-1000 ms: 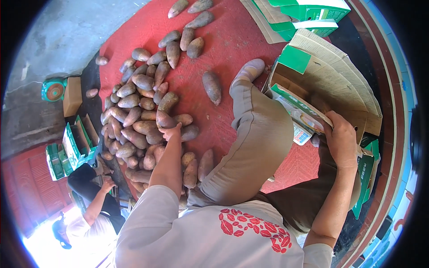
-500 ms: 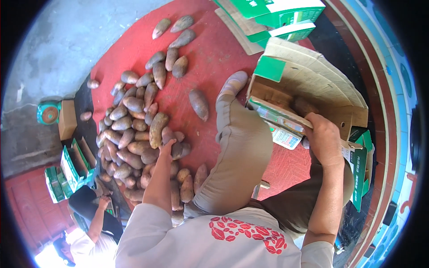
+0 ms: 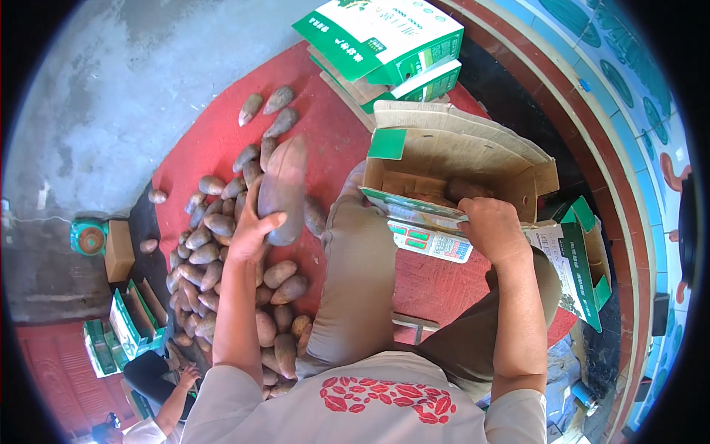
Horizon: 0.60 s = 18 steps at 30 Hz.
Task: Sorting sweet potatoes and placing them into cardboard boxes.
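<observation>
My left hand is closed round a large, long sweet potato, lifted above a heap of sweet potatoes. My right hand grips the near edge of an open cardboard box, fingers over the rim. Inside that box, beyond my fingers, lies a dark sweet potato; part of the interior is shaded. Below the box's near side a scale shows its keypad and display. Another loose sweet potato lies beside my left leg, partly behind the one I hold.
White and green cartons stand at the far side. An open carton stands at right, beside the tiled wall. Red matting covers the floor. Green boxes and another person's arm are at lower left.
My left hand has risen from the heap with a large sweet potato in it. My right hand still holds the box's edge. The whole view has shifted.
</observation>
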Tool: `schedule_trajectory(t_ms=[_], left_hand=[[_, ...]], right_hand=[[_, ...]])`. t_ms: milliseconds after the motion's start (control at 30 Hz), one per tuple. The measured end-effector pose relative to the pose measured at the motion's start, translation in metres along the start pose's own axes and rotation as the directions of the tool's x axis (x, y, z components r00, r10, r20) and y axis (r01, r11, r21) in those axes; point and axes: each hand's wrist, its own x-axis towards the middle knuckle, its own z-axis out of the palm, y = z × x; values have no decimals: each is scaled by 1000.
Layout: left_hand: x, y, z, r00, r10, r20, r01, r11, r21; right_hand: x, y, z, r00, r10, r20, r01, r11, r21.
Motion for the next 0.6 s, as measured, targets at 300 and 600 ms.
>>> schedule_trajectory(t_ms=[300,600], left_hand=[[64,67,150,824,130,552,-428,781,455],[95,24,241,772,-228,593,-553,219,804]], right_hand=[[3,9,19,994,-68,-86,60,994,-91],[4,10,16,993,-60,-102,54,997,-56]])
